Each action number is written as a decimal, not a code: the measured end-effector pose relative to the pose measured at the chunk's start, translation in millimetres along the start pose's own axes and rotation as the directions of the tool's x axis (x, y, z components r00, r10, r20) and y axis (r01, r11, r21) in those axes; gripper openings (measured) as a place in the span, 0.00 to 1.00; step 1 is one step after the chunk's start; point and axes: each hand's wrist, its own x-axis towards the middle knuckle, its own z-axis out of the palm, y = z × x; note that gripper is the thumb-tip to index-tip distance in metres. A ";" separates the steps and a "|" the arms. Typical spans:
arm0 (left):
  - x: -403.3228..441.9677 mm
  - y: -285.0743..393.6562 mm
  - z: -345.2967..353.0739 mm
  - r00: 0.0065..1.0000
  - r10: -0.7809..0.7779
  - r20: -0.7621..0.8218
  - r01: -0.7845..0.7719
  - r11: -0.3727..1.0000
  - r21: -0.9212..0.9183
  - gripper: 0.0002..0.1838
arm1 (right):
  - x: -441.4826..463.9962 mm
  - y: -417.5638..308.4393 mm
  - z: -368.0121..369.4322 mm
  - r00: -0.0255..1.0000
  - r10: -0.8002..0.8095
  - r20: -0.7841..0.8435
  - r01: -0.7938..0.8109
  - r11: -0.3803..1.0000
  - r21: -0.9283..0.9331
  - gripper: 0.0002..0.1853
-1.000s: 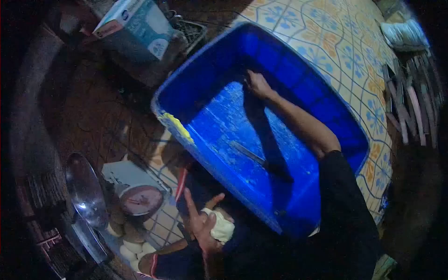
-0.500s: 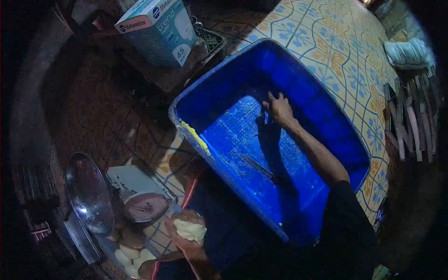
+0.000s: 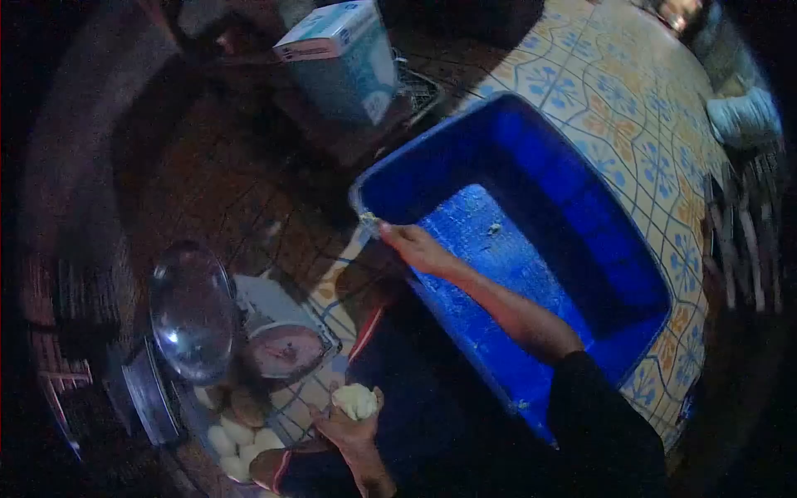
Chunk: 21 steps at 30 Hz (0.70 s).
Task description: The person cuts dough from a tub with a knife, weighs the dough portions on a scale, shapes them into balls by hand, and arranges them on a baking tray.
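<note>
My left hand (image 3: 347, 422) is wrapped round a pale lump of dough (image 3: 355, 402), low in the view near my lap. My right hand (image 3: 415, 247) is at the near left corner of the big blue tub (image 3: 581, 195), its fingers pinched together at the rim where the yellow smear was. Whether something is between these fingertips is too small to tell. My right forearm crosses over the tub. A small pale bit (image 3: 495, 228) lies on the tub's whitish, dusted bottom.
Left of my legs are a scale with a round dial (image 3: 286, 350), a tilted metal bowl (image 3: 193, 311) and several pale dough balls (image 3: 238, 432). A cardboard box (image 3: 344, 62) stands beyond the tub. Wood strips (image 3: 751, 241) and a white sack (image 3: 745, 118) lie at right.
My right hand has moved from over the tub's inside to its near left rim, and its spread fingers have closed. My left hand still holds the dough. The view has shifted.
</note>
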 end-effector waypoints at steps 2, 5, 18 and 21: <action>-4.2 0.8 -8.4 0.992 0.052 0.114 -0.052 0.999 -0.002 0.41 | 7.5 19.5 -5.0 0.999 0.000 -0.050 0.000 1.000 -0.010 0.29; -13.7 -0.3 3.8 0.978 0.055 0.202 -0.052 0.998 -0.021 0.42 | 15.5 27.9 -5.3 0.992 0.014 -0.129 -0.013 1.000 0.012 0.29; -2.8 27.4 10.1 0.720 0.326 0.613 -0.332 0.937 -0.109 0.45 | -146.2 -108.0 100.5 0.706 -0.251 0.662 0.311 0.950 0.028 0.28; -24.1 43.8 28.6 0.686 0.326 0.651 -0.337 0.935 -0.112 0.48 | -172.5 -117.7 179.2 0.551 -0.301 0.778 0.627 0.765 -0.148 0.29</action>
